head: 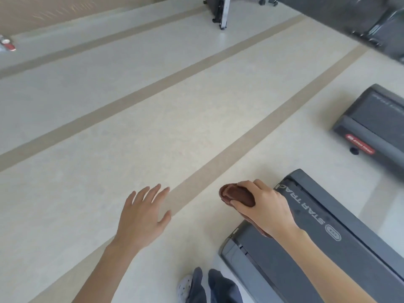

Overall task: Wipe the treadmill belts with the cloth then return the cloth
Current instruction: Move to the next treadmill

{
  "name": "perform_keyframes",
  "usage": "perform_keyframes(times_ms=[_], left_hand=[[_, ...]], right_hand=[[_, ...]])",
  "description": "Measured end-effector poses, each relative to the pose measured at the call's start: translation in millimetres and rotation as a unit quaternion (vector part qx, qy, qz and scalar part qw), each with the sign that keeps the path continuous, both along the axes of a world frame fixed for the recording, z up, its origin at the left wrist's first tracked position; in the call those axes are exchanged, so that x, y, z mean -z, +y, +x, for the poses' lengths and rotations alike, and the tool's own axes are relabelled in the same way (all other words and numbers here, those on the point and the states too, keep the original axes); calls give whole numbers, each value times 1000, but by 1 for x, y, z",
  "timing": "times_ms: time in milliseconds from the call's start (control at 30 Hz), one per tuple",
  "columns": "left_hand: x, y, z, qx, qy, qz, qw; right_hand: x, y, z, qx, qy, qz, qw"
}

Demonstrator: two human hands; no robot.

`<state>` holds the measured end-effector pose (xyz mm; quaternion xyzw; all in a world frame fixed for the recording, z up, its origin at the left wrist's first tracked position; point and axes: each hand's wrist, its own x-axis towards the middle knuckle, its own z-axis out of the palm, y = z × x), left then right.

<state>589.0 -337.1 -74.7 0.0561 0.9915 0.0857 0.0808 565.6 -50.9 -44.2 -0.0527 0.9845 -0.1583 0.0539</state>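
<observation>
My right hand point(263, 207) grips a folded brown cloth point(235, 194) just off the rear left corner of the near treadmill point(328, 241); part of the cloth hangs under my palm. The grey treadmill's rear end fills the lower right, its dark belt point(290, 265) running toward the bottom edge. My left hand point(142, 213) hovers over the pale floor with fingers spread and holds nothing. A second treadmill's rear end point(371, 125) lies further right.
Pale floor with tan stripes point(196, 182) stretches to the left and ahead. A machine's base point(220, 12) stands at the top middle, with dark equipment point(360, 16) at the top right. A red-and-white object point(7, 43) lies far left. My leg and shoe point(196, 285) show at the bottom.
</observation>
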Motion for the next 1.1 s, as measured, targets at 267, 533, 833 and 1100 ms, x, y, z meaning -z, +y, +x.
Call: perform_keyframes(times_ms=[267, 533, 833, 1100], left_hand=[[-41, 1, -31, 51, 14, 6, 999], [-38, 27, -94, 120, -2, -21, 993], [-48, 114, -224, 237, -20, -66, 969], [-56, 218, -338, 391, -10, -64, 918]], right_hand=[[-32, -1, -2, 55, 26, 1, 998], [-28, 23, -39, 103, 13, -4, 995], [-31, 88, -134, 169, 2, -39, 985], [-46, 161, -191, 264, 13, -55, 963]])
